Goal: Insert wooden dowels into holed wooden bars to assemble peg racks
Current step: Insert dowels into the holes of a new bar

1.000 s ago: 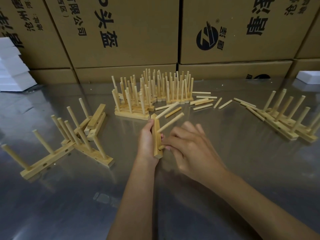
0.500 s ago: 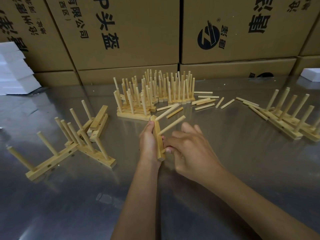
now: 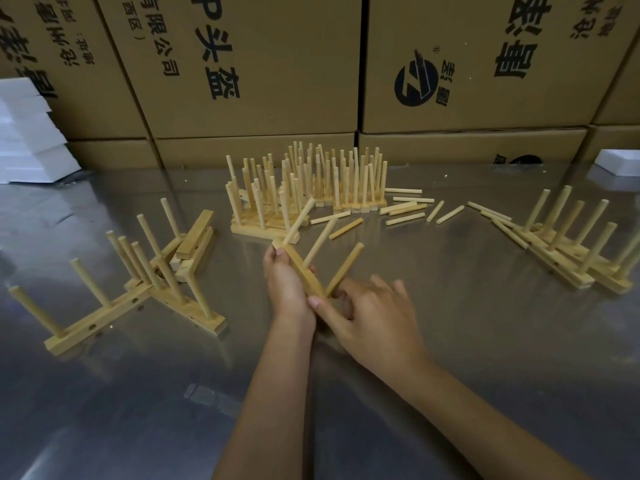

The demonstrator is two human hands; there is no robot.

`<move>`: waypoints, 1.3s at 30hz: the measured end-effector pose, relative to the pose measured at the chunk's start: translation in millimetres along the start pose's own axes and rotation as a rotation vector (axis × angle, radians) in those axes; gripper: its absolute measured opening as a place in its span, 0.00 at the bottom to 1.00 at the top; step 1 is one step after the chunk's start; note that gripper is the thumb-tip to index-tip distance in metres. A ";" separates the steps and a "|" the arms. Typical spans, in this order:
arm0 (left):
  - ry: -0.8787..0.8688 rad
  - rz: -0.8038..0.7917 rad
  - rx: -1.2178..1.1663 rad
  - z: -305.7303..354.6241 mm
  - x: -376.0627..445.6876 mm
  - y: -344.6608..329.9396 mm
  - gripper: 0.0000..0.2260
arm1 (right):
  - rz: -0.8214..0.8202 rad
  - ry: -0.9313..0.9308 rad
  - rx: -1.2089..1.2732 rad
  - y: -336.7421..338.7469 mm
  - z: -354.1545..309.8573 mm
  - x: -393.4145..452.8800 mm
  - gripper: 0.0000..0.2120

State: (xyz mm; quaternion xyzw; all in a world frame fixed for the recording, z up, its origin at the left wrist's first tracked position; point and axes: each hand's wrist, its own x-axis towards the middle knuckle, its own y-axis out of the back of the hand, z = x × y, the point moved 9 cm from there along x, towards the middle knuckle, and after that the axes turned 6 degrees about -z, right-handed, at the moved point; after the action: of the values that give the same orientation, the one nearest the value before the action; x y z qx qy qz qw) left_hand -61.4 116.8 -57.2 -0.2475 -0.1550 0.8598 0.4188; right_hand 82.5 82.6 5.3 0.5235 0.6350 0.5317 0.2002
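My left hand (image 3: pixel 286 282) grips a holed wooden bar (image 3: pixel 302 271) held on edge above the steel table. Three dowels stick out of the bar toward the upper right; the nearest dowel (image 3: pixel 344 269) stands at the bar's near end. My right hand (image 3: pixel 372 311) sits at that near end, thumb against the bar's tip and fingers around the dowel's base. Loose dowels (image 3: pixel 403 209) lie scattered behind my hands.
Finished racks stand packed at the back centre (image 3: pixel 311 188). More racks lie at the left (image 3: pixel 138 289) and right (image 3: pixel 581 251). Cardboard boxes (image 3: pixel 263 71) wall the far side, with white foam blocks (image 3: pixel 31 140) at the left and a white foam piece (image 3: pixel 616 162) at the right.
A third dowel now stands in the bar's near end, where earlier only two showed. The right hand has dropped lower toward the bar's tip. The bar has tilted slightly.
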 end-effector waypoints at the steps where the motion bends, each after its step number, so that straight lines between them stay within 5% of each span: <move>1: -0.022 0.016 -0.001 1.9 -1.7 0.3 0.10 | -0.024 -0.001 0.089 -9.4 2.4 4.2 0.18; 5: -0.107 0.109 -0.016 14.2 -1.3 12.3 0.16 | 0.008 -0.058 0.238 -23.7 13.2 26.8 0.15; 12: -0.307 0.119 0.373 34.2 -12.9 6.9 0.31 | -0.045 -0.140 0.123 -51.6 15.8 93.6 0.14; 26: -0.301 0.141 0.335 33.9 -10.4 9.3 0.30 | -0.015 -0.285 0.212 -81.0 18.6 167.2 0.16; 28: -0.299 0.162 0.262 32.3 -10.7 12.3 0.30 | 0.049 -0.280 0.262 -72.8 17.3 161.3 0.18; 31: -0.313 0.217 0.152 32.1 -13.8 18.7 0.29 | 0.223 -0.158 0.466 -49.5 2.3 146.2 0.08; 34: -0.310 0.306 0.044 30.9 -11.9 29.0 0.22 | 0.022 -0.016 0.595 -49.0 -32.9 151.6 0.07; 39: -0.329 0.307 0.002 31.5 -7.3 32.5 0.18 | -0.653 0.203 0.565 -81.6 -125.0 157.0 0.27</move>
State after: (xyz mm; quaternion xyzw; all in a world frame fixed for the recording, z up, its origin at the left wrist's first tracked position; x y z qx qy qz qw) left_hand -95.9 89.5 -44.3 -0.1241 -0.1808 0.9425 0.2523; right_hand -114.1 171.4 24.9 0.2745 0.9040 0.2948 0.1432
